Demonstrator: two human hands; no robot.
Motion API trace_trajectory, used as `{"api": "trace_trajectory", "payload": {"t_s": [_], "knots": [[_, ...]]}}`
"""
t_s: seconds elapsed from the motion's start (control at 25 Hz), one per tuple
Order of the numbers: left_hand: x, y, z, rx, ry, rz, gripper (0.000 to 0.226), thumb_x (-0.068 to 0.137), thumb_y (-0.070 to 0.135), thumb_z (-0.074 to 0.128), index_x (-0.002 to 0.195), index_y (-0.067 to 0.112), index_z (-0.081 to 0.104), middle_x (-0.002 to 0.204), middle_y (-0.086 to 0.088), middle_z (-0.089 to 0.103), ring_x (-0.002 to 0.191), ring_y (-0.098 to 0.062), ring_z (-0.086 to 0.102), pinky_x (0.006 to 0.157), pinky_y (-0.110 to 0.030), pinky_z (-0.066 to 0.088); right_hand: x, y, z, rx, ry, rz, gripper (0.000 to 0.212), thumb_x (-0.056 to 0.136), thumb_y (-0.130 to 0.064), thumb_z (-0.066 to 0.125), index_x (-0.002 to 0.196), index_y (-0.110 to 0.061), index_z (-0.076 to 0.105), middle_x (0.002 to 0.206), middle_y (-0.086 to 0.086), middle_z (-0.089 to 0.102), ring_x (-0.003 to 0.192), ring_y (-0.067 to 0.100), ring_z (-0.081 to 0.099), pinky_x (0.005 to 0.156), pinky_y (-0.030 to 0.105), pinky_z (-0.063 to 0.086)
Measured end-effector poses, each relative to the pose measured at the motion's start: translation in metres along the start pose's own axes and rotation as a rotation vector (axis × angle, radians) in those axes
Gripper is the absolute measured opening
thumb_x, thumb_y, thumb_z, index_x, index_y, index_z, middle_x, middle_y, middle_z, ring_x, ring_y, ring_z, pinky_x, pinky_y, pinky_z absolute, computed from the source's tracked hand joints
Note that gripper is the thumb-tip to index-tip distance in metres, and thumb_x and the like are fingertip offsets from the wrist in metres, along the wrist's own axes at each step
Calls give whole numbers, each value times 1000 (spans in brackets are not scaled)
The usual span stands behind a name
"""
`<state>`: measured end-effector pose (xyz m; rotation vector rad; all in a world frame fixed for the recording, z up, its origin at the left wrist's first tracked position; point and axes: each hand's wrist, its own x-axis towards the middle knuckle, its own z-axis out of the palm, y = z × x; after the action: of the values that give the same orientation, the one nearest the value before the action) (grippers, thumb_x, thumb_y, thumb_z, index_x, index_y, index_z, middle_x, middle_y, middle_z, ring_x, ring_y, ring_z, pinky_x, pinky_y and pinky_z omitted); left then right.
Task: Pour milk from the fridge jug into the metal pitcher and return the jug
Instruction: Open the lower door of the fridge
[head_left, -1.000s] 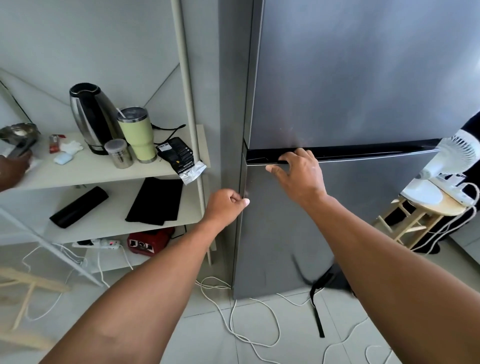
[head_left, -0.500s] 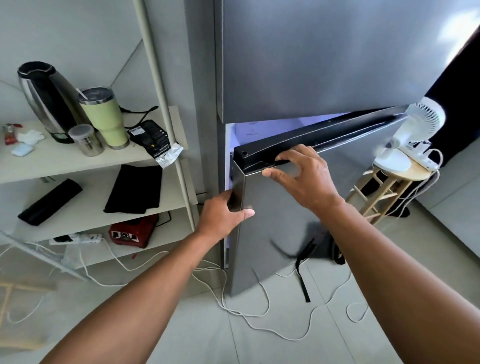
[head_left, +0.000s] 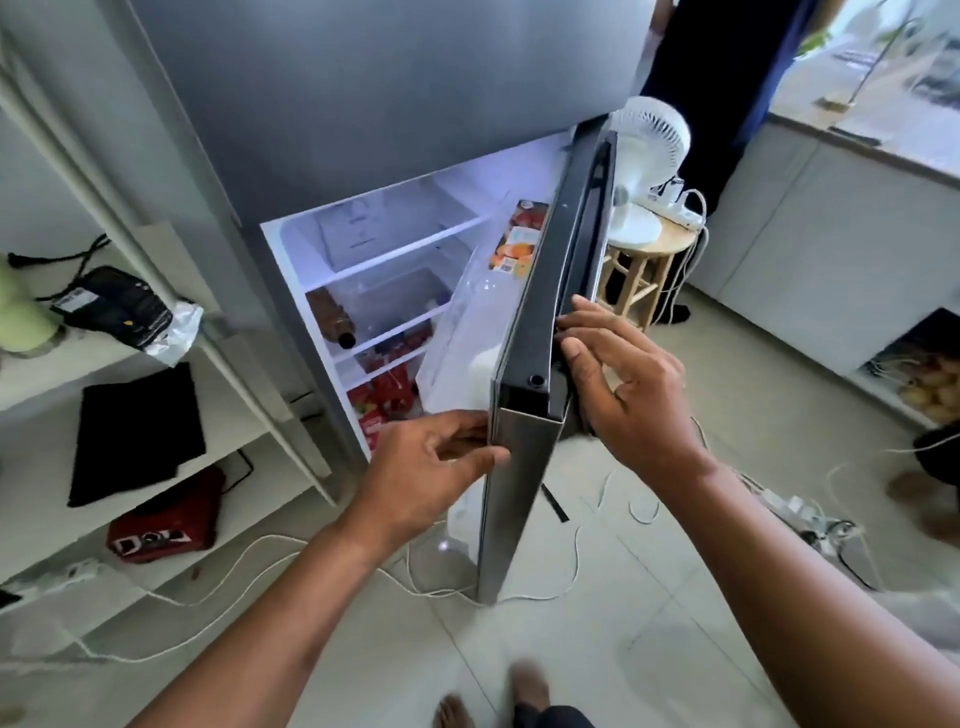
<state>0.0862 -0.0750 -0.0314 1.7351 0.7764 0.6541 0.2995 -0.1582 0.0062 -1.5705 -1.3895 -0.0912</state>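
Count: bare hands 2 (left hand (head_left: 431, 460), right hand (head_left: 631, 387)); grey steel fridge door (head_left: 519, 483) 1; white round fan (head_left: 652, 137) 1; round wooden stool (head_left: 657, 249) 1; brown glass bottle (head_left: 330, 317) 1.
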Motion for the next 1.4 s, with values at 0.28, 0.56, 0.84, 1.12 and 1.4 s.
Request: {"api": "trace_trajectory", "payload": {"t_s": [0.28,0.56,0.84,1.12,1.4], "knots": [[37,89,73,265,-89,558,32,93,13,73,125,15,72,121,4,75,110,-4,70,97,-20,54,-55,14,-95,90,223,423,23,100,-6,59,112,-6,79,126,1,75,120,10,70,104,40,57],[121,117,169,563,-261,770,45,94,10,63,139,10,61,146,-6,60,138,-23,52,121,-41,36,-56,-13,-173,-407,295,424,21,95,-12,69,113,-16,80,107,-3,81,100,4,74,92,26,58],[188,148,252,894,-352,918,61,96,13,57,155,10,40,162,-11,40,152,-28,32,129,-43,13,-34,64,-205,-870,-49,556,70,95,-31,60,153,4,42,162,26,38,154,39,30,129,51,19],[228,168,319,998,-368,862,73,89,7,49,158,2,27,165,-18,30,155,-32,23,129,-44,12,7,131,-249,-979,-153,718,79,99,-34,51,161,1,17,171,23,15,160,35,9,131,47,7],[250,163,328,1023,-412,964,77,87,16,51,158,0,24,165,-22,29,154,-35,24,127,-46,21,19,137,-256,-919,-110,813,91,98,-39,57,163,-1,6,173,20,0,161,32,-5,131,44,5]]}}
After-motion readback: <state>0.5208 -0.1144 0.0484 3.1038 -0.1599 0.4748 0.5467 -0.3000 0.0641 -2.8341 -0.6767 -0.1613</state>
